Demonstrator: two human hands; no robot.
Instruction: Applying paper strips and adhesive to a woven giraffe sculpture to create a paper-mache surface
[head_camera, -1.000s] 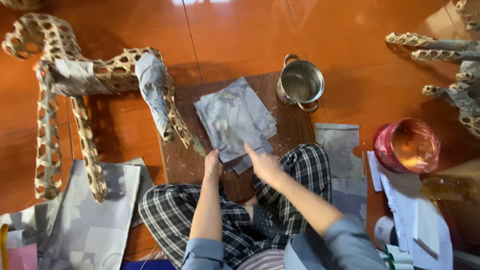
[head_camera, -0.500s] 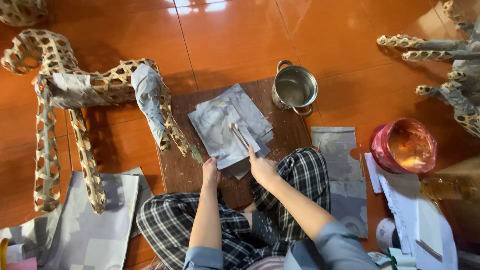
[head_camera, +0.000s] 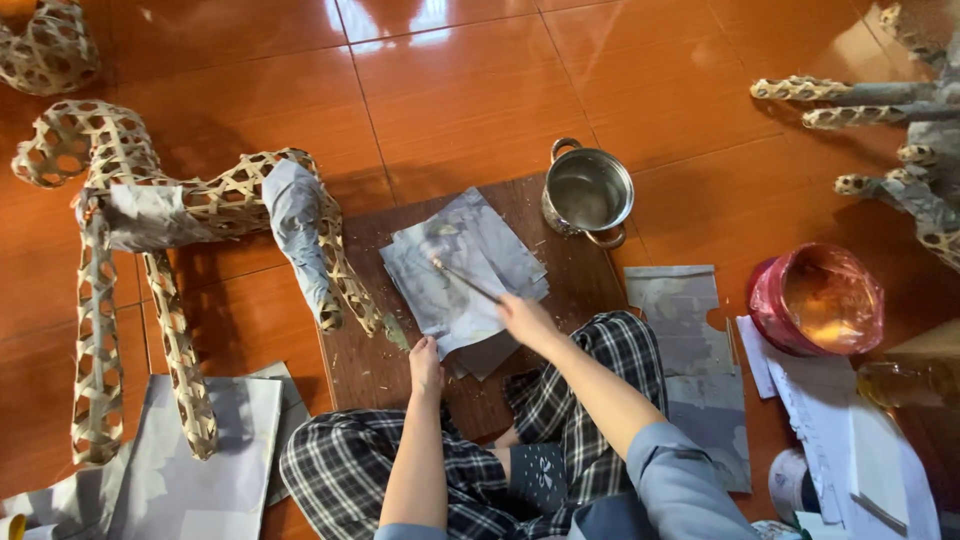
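Nearest to me, my left hand (head_camera: 427, 362) lies flat, fingers together, pinning the near edge of a stack of grey paper sheets (head_camera: 462, 268) on a dark wooden board (head_camera: 365, 360) set over my checked trousers and the floor. My right hand (head_camera: 523, 318) is closed around a thin brush (head_camera: 466, 283), its tip resting on the top sheet.

I judge the sheets light, limp and possibly damp where brushed; they would tear or crease if pinched mid-sheet, so a corner or dry edge is the place to lift, with support beneath. The brush is slim and stiff, best held well up the handle.

Just beyond the board's far right corner stands a small steel pot (head_camera: 588, 192), open, contents unclear. To my right lie cut grey sheets (head_camera: 682, 305) and a red bowl (head_camera: 818, 298) with a plastic film. To the left, a woven bamboo animal frame (head_camera: 180, 210) stands partly wrapped in grey paper; it looks light but easily dented.
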